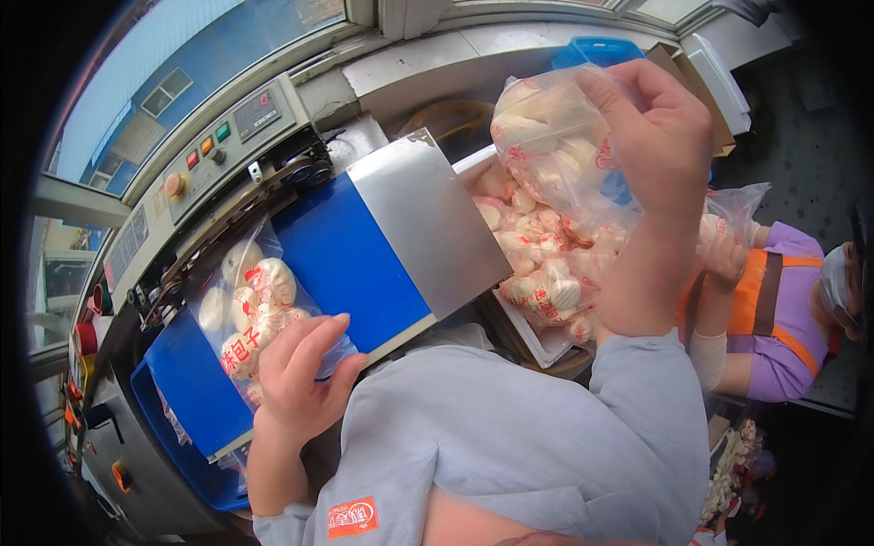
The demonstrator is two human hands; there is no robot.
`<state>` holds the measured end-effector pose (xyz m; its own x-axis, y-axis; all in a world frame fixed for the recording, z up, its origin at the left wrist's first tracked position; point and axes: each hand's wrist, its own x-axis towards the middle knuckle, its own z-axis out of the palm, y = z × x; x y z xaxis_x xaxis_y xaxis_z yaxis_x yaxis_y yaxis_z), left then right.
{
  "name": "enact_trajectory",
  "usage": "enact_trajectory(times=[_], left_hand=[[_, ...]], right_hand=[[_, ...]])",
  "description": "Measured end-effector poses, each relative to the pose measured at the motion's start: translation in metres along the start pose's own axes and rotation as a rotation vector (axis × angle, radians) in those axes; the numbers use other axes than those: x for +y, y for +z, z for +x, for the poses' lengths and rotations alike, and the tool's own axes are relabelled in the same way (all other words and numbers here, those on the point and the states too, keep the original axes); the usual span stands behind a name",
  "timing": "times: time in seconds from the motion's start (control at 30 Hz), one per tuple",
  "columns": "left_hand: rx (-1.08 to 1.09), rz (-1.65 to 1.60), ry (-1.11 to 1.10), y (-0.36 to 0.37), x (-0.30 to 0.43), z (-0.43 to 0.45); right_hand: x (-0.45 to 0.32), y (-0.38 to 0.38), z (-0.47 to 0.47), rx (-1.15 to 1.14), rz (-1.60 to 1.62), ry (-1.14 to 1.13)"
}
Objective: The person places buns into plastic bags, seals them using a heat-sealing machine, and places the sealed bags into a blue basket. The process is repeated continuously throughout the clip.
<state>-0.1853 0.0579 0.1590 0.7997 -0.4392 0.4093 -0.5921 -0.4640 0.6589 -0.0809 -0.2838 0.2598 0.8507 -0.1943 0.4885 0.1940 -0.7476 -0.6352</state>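
Observation:
High on the right, my right hand [659, 130] pinches the top of a clear plastic bag of white buns [546, 130]. This bag hangs over a white foam box [546, 358] filled with more bagged buns [539, 252]. My left hand [300, 375], fingers apart, is at the near end of another bag of buns [256, 300]; whether it touches the film is hard to tell. That bag lies across the blue conveyor belt [348, 246] of a band sealing machine [205, 160], its far edge at the sealing mechanism. Both bags bear red printing.
A metal plate [430, 218] covers the belt's right end. Below the left end stands a blue crate [147, 396]. A co-worker [771, 307] at the right holds another bag. Behind are a light-blue basket [597, 51] and a window ledge [416, 58].

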Motion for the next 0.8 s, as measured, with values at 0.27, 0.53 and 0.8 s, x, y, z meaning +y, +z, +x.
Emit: enact_trajectory(times=[0.27, 0.53, 0.8], left_hand=[[-0.036, 0.309, 0.614, -0.022, 0.047, 0.124], [-0.740, 0.869, 0.258, -0.071, 0.011, 0.116], [-0.348, 0.709, 0.379, -0.125, 0.006, 0.061]], right_hand=[[-0.081, 0.020, 0.027, -0.283, 0.134, -0.007], [-0.072, 0.110, 0.003, -0.745, -0.011, -0.124], [-0.070, 0.063, -0.029, -0.756, 0.125, -0.954]])
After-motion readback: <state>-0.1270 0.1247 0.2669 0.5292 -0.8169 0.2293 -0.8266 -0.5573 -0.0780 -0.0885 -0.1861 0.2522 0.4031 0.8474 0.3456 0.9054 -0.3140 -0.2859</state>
